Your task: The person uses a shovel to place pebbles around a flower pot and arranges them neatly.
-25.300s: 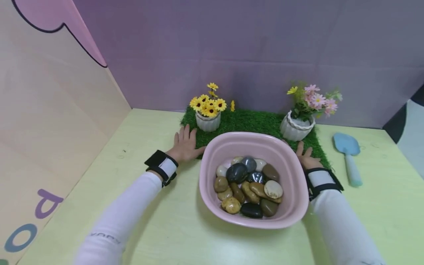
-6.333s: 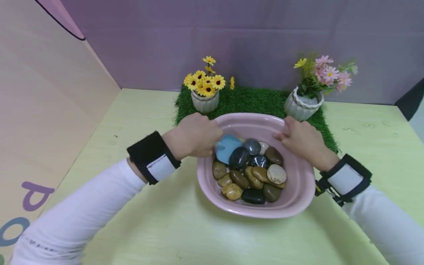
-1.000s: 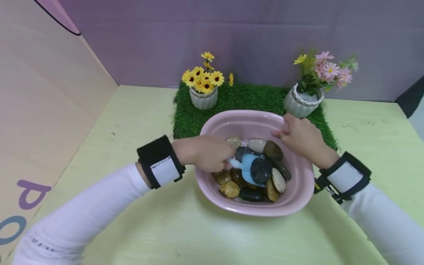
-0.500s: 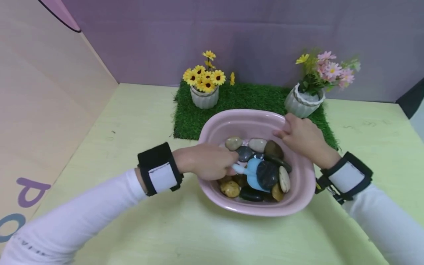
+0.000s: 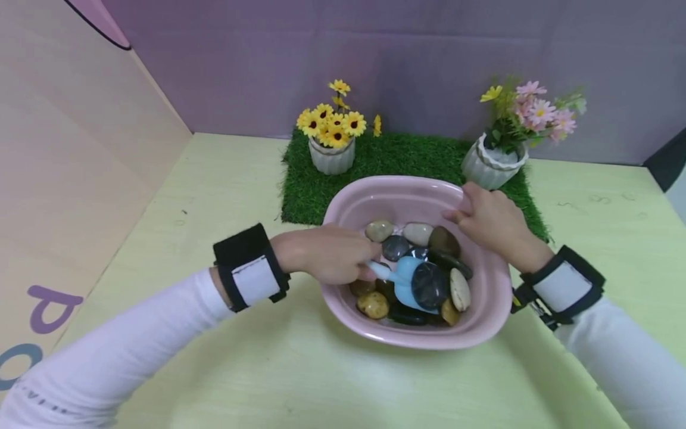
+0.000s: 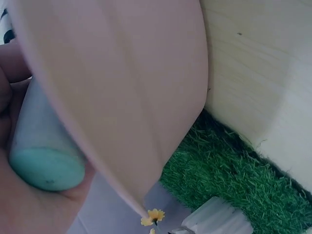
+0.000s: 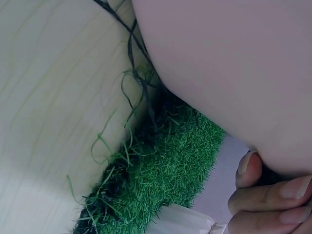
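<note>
My left hand [image 5: 334, 253] grips the handle of a small blue shovel [image 5: 408, 280] over the left side of a pink basin [image 5: 343, 319]. In the left wrist view the grey handle's teal end [image 6: 48, 169] shows against the palm. A dark round stone [image 5: 431, 285] lies on the shovel's blade, down among the other stones. Several smooth stones, such as a pale one [image 5: 460, 289] and a yellowish one [image 5: 373, 304], fill the basin's bottom. My right hand [image 5: 493, 223] holds the basin's upper right rim, fingers curled under it in the right wrist view.
Behind the basin lies a green turf mat [image 5: 412, 149]. A white pot of yellow flowers [image 5: 332, 156] stands on its left, a white pot of pink flowers [image 5: 490, 164] on its right. A purple backdrop [image 5: 375, 59] rises behind the pale table [image 5: 241, 369].
The shovel came into my left hand after the earliest frame. Over the last second it has shifted slightly right, with the dark stone on it. My right hand keeps its hold on the rim.
</note>
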Available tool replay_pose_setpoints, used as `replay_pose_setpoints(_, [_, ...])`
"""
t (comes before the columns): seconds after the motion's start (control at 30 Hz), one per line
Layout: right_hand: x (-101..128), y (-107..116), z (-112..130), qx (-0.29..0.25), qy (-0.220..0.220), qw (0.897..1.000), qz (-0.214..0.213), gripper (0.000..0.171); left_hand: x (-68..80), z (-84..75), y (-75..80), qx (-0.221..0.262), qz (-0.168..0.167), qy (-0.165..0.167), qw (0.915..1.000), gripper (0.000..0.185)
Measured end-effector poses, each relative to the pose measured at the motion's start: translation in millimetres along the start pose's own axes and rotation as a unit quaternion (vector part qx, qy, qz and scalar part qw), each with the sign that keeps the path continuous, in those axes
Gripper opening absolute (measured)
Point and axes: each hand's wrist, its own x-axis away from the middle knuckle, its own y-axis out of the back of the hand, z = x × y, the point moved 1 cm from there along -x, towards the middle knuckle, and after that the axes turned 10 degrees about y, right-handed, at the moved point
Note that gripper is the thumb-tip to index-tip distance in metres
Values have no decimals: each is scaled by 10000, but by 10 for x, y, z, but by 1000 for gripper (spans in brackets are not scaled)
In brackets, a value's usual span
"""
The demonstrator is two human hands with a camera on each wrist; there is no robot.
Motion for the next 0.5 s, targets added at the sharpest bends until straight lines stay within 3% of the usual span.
replay_pose_setpoints(0.3, [0, 1, -1, 38, -54, 10000, 20, 37, -155, -58, -62, -429, -218, -284, 9984, 17])
replay_pose_setpoints(0.5, [3, -2, 4, 34, 24, 10000, -35, 37, -190, -50, -70, -416, -173, -197, 9988, 22])
